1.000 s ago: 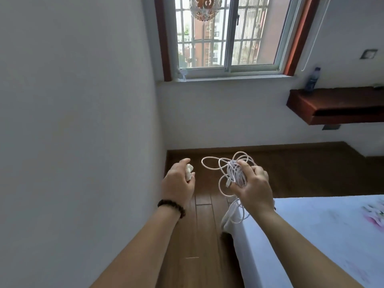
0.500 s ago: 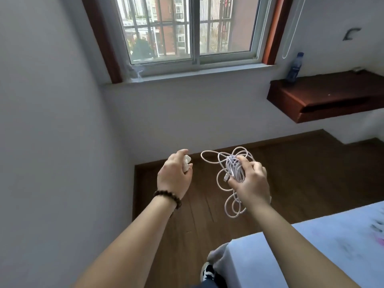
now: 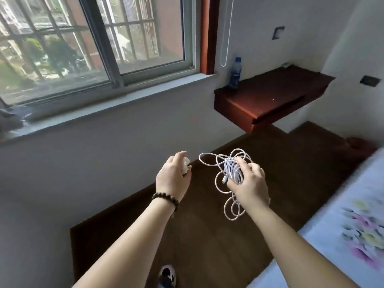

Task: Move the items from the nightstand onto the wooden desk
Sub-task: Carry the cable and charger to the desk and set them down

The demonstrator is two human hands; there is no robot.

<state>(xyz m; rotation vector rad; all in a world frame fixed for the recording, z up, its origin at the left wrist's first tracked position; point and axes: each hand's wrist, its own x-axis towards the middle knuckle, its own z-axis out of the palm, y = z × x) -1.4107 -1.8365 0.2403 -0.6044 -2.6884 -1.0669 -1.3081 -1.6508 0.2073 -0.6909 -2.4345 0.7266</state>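
Note:
My right hand (image 3: pixel 250 185) is closed around a tangled bundle of white cable (image 3: pixel 230 173), with loops sticking out above the fingers and hanging below the wrist. My left hand (image 3: pixel 172 177) grips a small white object (image 3: pixel 185 166), mostly hidden by the fingers. Both hands are held in the air over the dark wooden floor. The reddish-brown wooden desk (image 3: pixel 272 94) is fixed to the wall at the upper right, well beyond the hands. The nightstand is out of view.
A blue-labelled water bottle (image 3: pixel 234 74) stands on the desk's left corner, and a small grey object (image 3: pixel 286 64) lies at its back. A bed with a flowered white sheet (image 3: pixel 342 225) fills the lower right. A barred window (image 3: pixel 91 44) is at upper left. My shoe (image 3: pixel 167 275) shows below.
The view has swung right and closer to the window wall, so the desk now appears larger and nearer. Both hands keep their hold and stay in the same pose.

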